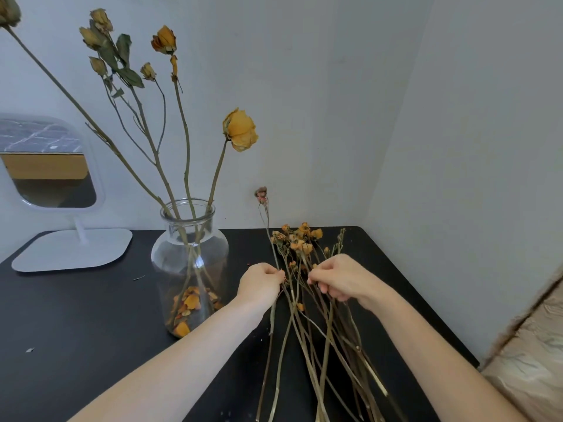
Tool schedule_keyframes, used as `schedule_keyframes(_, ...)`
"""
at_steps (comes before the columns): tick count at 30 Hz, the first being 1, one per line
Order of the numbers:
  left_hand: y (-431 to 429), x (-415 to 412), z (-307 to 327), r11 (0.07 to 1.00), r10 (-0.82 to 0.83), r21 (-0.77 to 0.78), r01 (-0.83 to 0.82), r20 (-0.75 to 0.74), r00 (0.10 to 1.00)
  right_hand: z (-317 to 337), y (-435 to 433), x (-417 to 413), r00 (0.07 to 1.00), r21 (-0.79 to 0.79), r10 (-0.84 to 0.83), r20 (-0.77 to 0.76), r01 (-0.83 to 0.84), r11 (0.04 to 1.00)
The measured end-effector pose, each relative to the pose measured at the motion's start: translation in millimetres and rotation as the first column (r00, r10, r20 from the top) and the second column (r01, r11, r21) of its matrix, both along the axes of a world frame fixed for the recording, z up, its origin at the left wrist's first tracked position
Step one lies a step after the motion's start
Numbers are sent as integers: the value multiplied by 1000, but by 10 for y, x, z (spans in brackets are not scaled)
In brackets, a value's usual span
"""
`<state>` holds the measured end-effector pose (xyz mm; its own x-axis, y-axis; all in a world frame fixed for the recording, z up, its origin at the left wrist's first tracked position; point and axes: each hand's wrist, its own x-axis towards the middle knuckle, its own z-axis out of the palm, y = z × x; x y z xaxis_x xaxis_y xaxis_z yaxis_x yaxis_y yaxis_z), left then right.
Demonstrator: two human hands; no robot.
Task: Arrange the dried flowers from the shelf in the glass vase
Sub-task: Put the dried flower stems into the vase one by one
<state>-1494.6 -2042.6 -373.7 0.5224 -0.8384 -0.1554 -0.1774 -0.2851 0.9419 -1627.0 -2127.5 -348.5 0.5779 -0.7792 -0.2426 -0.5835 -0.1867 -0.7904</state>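
The black table [91, 315] fills the lower half of the frame, with a white stand mirror [51, 166] at the left edge. The glass vase [189, 260] sits centre-left and already has a handful of tall stems in it, including a big yellow rose [240, 130] leaning right.

The rest of the dried flowers [307, 324] lie in a loose pile just right of the vase, heads toward the wall. Looks like the sorting step: picking the next stem out of the tangle.

The left hand [261, 283] has its fingers curled, pinching a thin stem topped by a pinkish bud [261, 193]. The right hand [341, 278] is curled into the bunch, gripping a few stems, probably holding them down.

Next move probably needs a slow lift so the brittle heads don't snag, then a swing left into the vase neck. A few loose petals [190, 301] sit at the vase bottom.
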Motion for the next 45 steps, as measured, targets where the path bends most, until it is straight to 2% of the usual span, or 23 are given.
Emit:
schedule_keyframes(8,229,-47,408,974,-53,-215,64,54,997,176,-25,-19,931,-26,-123,343,140,990)
schedule_keyframes(11,339,-51,550,951,-129,-272,147,84,988,210,7,16,907,-49,-136,398,169,984)
schedule_keyframes(16,562,-39,840,903,-191,-331,273,261,946,305,111,91,893,-59,-116,434,157,986)
schedule_keyframes(18,666,22,1039,876,-146,-404,263,297,943,362,162,122,886,-73,-96,453,144,987)
schedule_keyframes(22,913,273,1463,817,56,-559,142,322,945,476,256,178,874,-87,-65,481,121,989)
schedule_keyframes(29,1211,699,1946,675,359,-734,-77,235,903,563,388,325,839,-60,-51,542,99,993)
schedule_keyframes(33,1271,791,2114,594,453,-799,-97,232,860,573,436,415,828,-55,-62,557,111,992)
schedule_keyframes(39,1285,824,2238,529,523,-845,-85,245,817,584,484,462,819,-67,-45,572,101,993)
schedule_keyframes(41,1252,827,2214,543,533,-837,-70,279,799,588,484,465,816,-72,-40,576,100,992)
schedule_keyframes(45,1135,816,1961,678,539,-733,-58,442,717,575,497,465,816,-78,-45,577,109,991)
